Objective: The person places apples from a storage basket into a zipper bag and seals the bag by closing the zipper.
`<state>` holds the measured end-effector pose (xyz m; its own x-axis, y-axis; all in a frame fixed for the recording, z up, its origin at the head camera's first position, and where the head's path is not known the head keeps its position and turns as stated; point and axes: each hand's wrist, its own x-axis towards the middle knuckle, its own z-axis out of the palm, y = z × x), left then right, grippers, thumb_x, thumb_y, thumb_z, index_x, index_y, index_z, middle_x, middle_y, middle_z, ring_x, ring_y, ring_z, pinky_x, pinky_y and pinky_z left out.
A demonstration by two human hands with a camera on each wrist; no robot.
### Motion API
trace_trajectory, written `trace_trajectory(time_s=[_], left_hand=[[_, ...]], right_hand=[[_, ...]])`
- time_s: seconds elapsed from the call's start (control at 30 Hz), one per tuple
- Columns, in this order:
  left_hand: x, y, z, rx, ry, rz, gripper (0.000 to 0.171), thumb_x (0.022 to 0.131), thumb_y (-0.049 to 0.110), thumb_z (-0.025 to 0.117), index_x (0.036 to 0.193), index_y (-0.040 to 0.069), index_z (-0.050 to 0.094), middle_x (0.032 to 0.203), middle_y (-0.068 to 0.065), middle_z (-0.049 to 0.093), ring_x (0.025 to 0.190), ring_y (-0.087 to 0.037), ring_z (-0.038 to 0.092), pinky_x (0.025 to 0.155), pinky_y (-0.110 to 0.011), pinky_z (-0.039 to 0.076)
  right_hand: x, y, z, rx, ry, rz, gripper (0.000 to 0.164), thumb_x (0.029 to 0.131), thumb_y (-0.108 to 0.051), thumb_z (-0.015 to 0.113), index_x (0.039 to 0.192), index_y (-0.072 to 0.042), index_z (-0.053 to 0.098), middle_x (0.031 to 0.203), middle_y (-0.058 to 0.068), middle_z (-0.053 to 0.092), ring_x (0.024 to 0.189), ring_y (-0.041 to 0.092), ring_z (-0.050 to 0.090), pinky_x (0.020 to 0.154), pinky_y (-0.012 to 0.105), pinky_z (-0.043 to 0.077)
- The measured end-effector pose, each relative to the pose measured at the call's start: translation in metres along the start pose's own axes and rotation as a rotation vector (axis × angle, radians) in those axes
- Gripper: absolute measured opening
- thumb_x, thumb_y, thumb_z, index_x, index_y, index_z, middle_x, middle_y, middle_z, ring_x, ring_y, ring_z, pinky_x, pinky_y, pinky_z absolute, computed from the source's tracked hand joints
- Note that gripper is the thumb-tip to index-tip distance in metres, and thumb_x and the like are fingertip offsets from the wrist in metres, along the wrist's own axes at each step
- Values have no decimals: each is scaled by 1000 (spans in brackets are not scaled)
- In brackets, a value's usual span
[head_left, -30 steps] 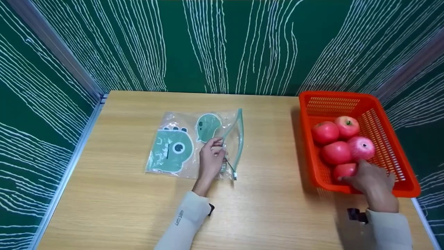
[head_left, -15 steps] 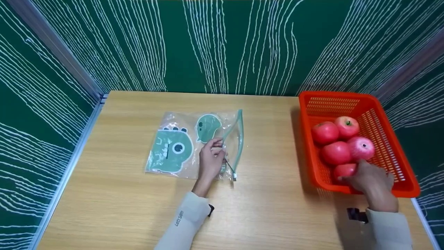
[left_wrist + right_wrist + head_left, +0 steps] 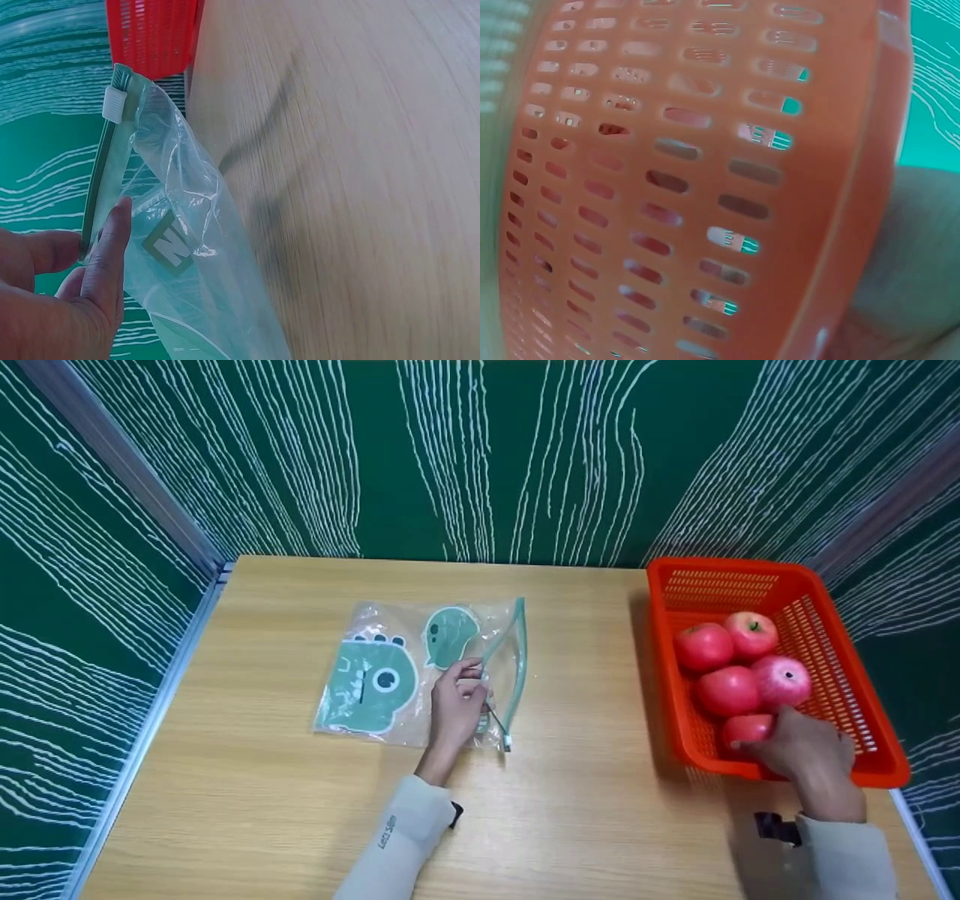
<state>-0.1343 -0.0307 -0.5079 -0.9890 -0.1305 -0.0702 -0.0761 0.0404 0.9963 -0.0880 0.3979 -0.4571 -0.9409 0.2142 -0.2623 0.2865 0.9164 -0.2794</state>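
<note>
A clear plastic zip bag [image 3: 367, 690] with green dinosaur prints lies flat on the wooden table, its mouth partly spread on the right side. My left hand [image 3: 456, 705] pinches the green zip edge of the bag between thumb and fingers. In the left wrist view the white slider [image 3: 114, 104] sits near the far end of that zip. Over in the red basket [image 3: 729, 564], my right hand [image 3: 810, 746] holds a red apple [image 3: 748, 729] at the near side, covering part of it. The right wrist view mostly shows the basket's slotted wall [image 3: 652, 180], with the fingers hidden behind it.
Several more fruits lie in the basket behind the gripped one, including a red apple [image 3: 727, 690] and a paler streaked one [image 3: 782, 680]. Bare table [image 3: 577, 675] separates bag and basket. Green panels [image 3: 510, 457] with white lines enclose the back and sides.
</note>
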Motion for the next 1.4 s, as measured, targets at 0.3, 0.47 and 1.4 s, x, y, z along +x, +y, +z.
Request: trace_trajectory(time_s=[0.3,0.47,1.4], left_hand=[[0,-2,-1,8,-4,6,36,93,-13,62,129,-6,64,110,-20,69,82,-25,74,63,-30,65],[1,-3,-1,3,-13,15,37,93,-13,62,130,-7,64,112,-24,68,81,-23,74,62,-29,65],[-1,2,-3,27,-2,-20,36,96,-9,62,131,-3,64,111,-17,69,88,-36,75,63,-29,64]], right_hand=[[-4,-2,-7,-4,-16,36,92,75,-32,92,135,17,42,114,39,51,105,55,43,76,61,48],[-7,-1,-10,3,6,21,89,76,-29,92,135,18,44,111,39,55,100,54,48,74,58,51],[-14,-4,-30,76,66,-26,102,76,-19,95,150,18,35,134,45,48,113,62,44,94,80,47]])
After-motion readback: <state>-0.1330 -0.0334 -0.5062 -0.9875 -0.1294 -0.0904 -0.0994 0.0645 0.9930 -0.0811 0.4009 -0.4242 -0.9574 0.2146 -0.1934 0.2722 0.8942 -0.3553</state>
